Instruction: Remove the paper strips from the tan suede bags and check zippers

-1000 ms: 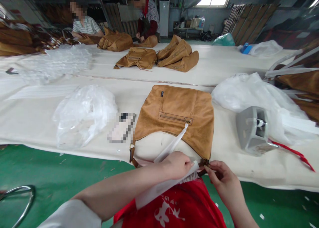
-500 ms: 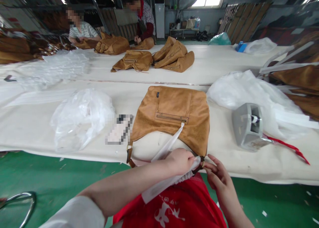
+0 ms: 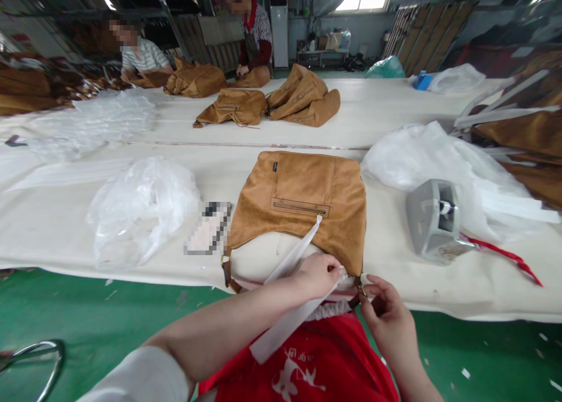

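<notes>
At the lower centre of the frame, the left hand (image 3: 320, 273) is closed around a white strip (image 3: 293, 256). Beside it the right hand (image 3: 389, 314) pinches the strap (image 3: 353, 301) of the tan bag (image 3: 302, 191), which lies flat on the tabletop (image 3: 57, 215) mid-frame. A grey tape dispenser (image 3: 432, 220) sits to the right.

The left forearm (image 3: 228, 326) is stretched diagonally from the lower left toward the centre, bare to the wrist. The left hand (image 3: 320, 273) is curled closed, knuckles up. The right hand (image 3: 389, 320) is raised from the lower right, thumb and forefinger pinched together, just beside the left.
</notes>
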A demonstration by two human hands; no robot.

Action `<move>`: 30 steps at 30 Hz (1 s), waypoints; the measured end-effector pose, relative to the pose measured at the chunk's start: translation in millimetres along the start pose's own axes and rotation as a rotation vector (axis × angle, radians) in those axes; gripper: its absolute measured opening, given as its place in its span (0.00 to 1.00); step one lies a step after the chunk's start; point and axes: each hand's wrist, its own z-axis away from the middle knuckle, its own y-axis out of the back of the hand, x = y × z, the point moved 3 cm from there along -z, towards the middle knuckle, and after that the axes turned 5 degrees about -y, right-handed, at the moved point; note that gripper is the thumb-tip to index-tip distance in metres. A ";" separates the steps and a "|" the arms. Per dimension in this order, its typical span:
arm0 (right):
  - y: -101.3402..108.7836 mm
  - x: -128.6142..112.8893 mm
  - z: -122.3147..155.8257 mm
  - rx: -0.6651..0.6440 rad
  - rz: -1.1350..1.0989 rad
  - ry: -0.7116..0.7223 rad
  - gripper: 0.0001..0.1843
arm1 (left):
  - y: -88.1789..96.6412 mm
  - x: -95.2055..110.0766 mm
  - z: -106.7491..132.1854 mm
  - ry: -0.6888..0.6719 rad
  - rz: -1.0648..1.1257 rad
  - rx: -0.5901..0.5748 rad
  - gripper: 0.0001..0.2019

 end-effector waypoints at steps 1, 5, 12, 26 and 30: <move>5.0 -1.9 -0.6 0.052 0.070 0.026 0.25 | 1.4 -2.1 -1.7 0.008 -0.002 0.002 0.15; 18.5 -24.3 8.8 0.238 0.253 0.178 0.19 | 5.3 -7.0 -5.8 0.023 0.001 -0.010 0.15; -32.4 -30.9 25.5 -0.431 -0.301 -0.432 0.25 | 5.6 -5.5 -4.3 -0.006 -0.015 -0.050 0.15; -50.9 -20.9 11.8 -0.229 -0.541 -0.544 0.26 | 5.9 -3.0 3.7 -0.092 -0.084 -0.118 0.15; -52.9 -20.4 14.3 -0.155 -0.543 -0.565 0.26 | 13.4 1.6 7.6 -0.068 -0.152 -0.086 0.14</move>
